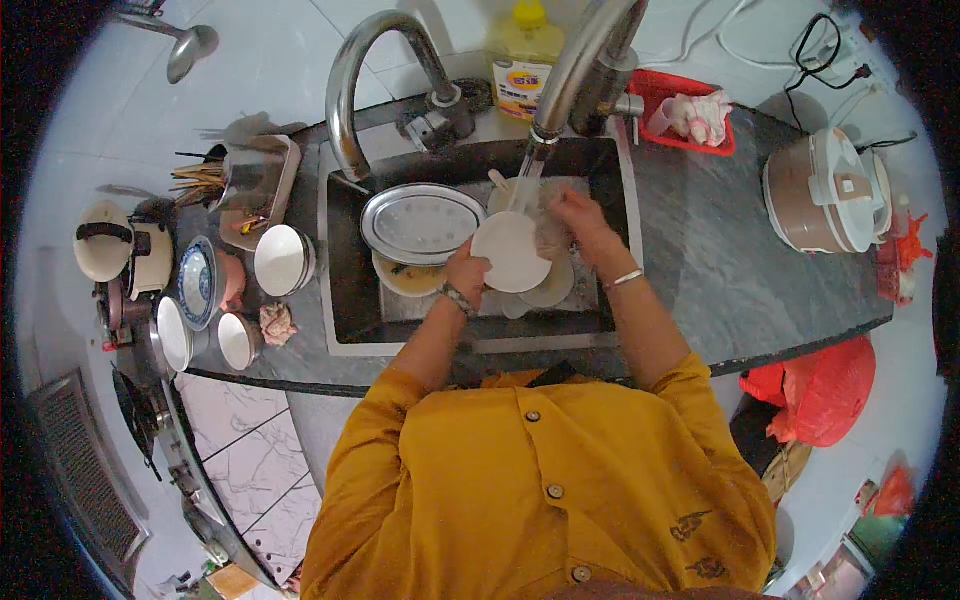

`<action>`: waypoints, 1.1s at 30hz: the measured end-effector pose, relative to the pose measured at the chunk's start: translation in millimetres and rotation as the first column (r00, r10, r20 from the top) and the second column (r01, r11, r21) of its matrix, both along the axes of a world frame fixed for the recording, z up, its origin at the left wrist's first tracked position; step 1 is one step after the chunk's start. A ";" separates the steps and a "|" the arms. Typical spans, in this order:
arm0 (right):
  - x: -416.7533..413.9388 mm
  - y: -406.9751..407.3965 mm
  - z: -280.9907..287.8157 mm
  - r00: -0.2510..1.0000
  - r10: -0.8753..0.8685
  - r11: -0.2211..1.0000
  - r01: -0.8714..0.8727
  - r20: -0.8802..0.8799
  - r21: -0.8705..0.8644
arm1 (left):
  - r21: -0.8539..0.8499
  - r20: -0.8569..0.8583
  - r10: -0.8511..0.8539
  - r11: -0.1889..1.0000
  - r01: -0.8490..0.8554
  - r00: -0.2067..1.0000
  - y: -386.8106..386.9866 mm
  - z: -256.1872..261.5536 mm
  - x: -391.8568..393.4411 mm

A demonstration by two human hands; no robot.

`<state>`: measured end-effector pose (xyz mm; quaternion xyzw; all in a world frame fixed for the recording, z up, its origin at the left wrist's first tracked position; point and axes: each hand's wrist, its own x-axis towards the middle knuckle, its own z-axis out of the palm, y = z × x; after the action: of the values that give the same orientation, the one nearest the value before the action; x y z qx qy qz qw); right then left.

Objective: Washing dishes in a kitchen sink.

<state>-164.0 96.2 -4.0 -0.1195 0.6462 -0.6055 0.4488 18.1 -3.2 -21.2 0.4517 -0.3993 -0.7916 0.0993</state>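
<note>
My left hand (468,271) grips the left rim of a round white dish (511,252) and holds it tilted over the sink (480,346). Beside the dish on the right is my right hand (583,219), fingers bent; a blur below them hides whether they hold anything. Water (529,172) runs from the right-hand faucet (559,90) close to the dish's far rim. An oval metal platter (424,223) rests left of my left hand, over a bowl with food remains (409,280). More pale dishes (553,289) lie under the held one, partly hidden.
A second faucet (345,97) arches over the sink's left side. Stacked white bowls (280,261), a blue-patterned bowl (196,283) and a crumpled cloth (277,324) stand left. Behind are a yellow detergent bottle (523,75) and a red basket (694,146). A rice cooker (806,195) stands right.
</note>
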 end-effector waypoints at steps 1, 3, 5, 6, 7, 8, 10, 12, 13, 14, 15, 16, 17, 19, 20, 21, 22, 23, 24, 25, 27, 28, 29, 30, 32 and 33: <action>1.8 -1.6 -4.6 0.875 0.210 0.977 -0.165 -0.436 0.139 | 0.001 0.000 -0.003 1.000 0.003 1.000 2.7 7.3 -3.2; 18.3 -5.3 6.3 0.668 0.344 0.938 -0.205 -0.660 0.281 | 0.086 -0.017 -0.125 0.988 0.126 0.992 5.7 21.8 -6.9; 34.2 -9.7 15.5 0.386 0.466 0.885 -0.193 -0.796 0.425 | 0.105 -0.031 -0.108 0.988 0.111 0.994 11.9 21.3 -12.7; 38.7 -11.2 13.1 0.246 0.419 0.907 -0.167 -0.874 0.387 | 0.122 -0.045 -0.097 0.987 0.102 0.994 13.7 21.0 -15.4; 43.3 -13.4 11.3 0.099 0.361 0.927 -0.148 -0.927 0.345 | 0.122 -0.044 -0.097 0.987 0.102 0.994 14.0 17.2 -16.0; 49.2 -17.6 9.4 0.100 0.361 0.927 -0.149 -0.927 0.345 | 0.140 -0.055 -0.085 0.986 0.092 0.995 14.1 10.3 -15.6; 56.5 -22.4 5.3 0.226 0.376 0.916 -0.238 -0.899 0.323 | 0.160 -0.066 -0.077 0.983 0.087 0.995 14.7 11.1 -16.5; 54.2 -24.7 -14.1 0.351 0.269 0.948 -0.260 -0.897 0.182 | 0.161 -0.196 -0.116 0.976 0.148 0.974 11.5 15.2 -12.3; 53.0 -25.0 -20.8 0.473 0.161 0.964 -0.264 -0.866 0.035 | 0.160 -0.195 -0.115 0.976 0.147 0.974 11.2 13.5 -12.2; 50.8 -21.7 -27.0 0.473 0.161 0.964 -0.265 -0.866 0.035 | 0.196 -0.169 -0.084 0.974 0.117 0.982 10.6 10.1 -12.6; 50.7 -21.2 -14.4 0.651 0.274 0.938 -0.344 -0.708 0.047 | 0.232 -0.141 -0.045 0.970 0.077 0.989 8.9 6.9 -10.6; 48.0 -18.3 -4.0 0.781 0.374 0.911 -0.409 -0.501 0.042 | 0.235 -0.141 -0.050 0.969 0.082 0.989 9.3 18.5 -13.6; 45.7 -16.7 1.7 0.783 0.371 0.914 -0.404 -0.500 0.045 | 0.191 -0.111 -0.066 0.978 0.087 0.992 8.9 31.3 -15.7; 46.4 -16.4 11.2 0.912 0.355 0.891 -0.396 -0.205 -0.221 | 0.142 -0.080 -0.072 0.986 0.083 0.994 8.6 38.2 -15.5; 44.9 -15.3 9.6 0.912 0.356 0.891 -0.397 -0.206 -0.221 | 0.017 -0.109 -0.050 0.998 0.053 0.993 7.5 29.9 -16.9; 41.0 -13.0 6.5 0.880 0.441 0.857 -0.471 -0.176 -0.207 | -0.108 -0.141 -0.035 0.994 0.020 0.989 6.0 21.8 -18.4; 37.5 -12.2 7.0 0.839 0.524 0.816 -0.544 -0.146 -0.195 | -0.109 -0.142 -0.034 0.994 0.019 0.989 2.9 12.5 -19.0; 33.6 -11.7 8.2 0.839 0.524 0.816 -0.545 -0.147 -0.196 | -0.317 -0.097 -0.091 0.947 0.056 0.991 -0.8 3.6 -19.4; 29.4 -11.1 13.5 0.737 0.646 0.740 -0.668 -0.199 -0.071 | -0.508 -0.040 -0.139 0.856 0.100 0.989 -3.2 3.6 -21.2; 26.6 -9.7 16.4 0.614 0.755 0.641 -0.765 -0.230 0.060 | -0.508 -0.039 -0.141 0.856 0.102 0.989 -4.9 3.9 -22.1; 24.9 -3.9 16.3 0.514 0.811 0.571 -0.798 -0.279 0.192 | -0.851 0.282 -0.078 0.440 0.287 0.956 -8.3 7.9 -24.6; 24.4 0.5 16.1 0.401 0.862 0.493 -0.807 -0.311 0.325 | -0.851 0.282 -0.081 0.440 0.288 0.956 -11.5 9.5 -26.6; 25.8 9.0 11.2 0.404 0.861 0.495 -0.806 -0.310 0.326 | -0.807 0.212 -0.061 0.552 0.210 0.975 -15.9 10.5 -29.1; 28.4 21.4 2.3 0.399 0.878 0.476 -0.788 -0.265 0.391 | -0.744 0.142 -0.037 0.655 0.132 0.989 -19.0 11.7 -34.5; 30.9 35.5 -8.8 0.388 0.895 0.446 -0.773 -0.220 0.452 | -0.512 -0.004 0.029 0.858 -0.027 1.000 -23.4 18.9 -43.4; 31.6 40.3 -11.1 0.367 0.891 0.454 -0.751 -0.268 0.479 | -0.212 -0.123 0.137 0.964 -0.161 0.983 -25.9 20.8 -47.1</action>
<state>-132.4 136.5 -15.1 -0.5123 0.6630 -0.1477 0.5255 -29.0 -29.0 -0.5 0.4233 -0.4439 -0.7556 0.2297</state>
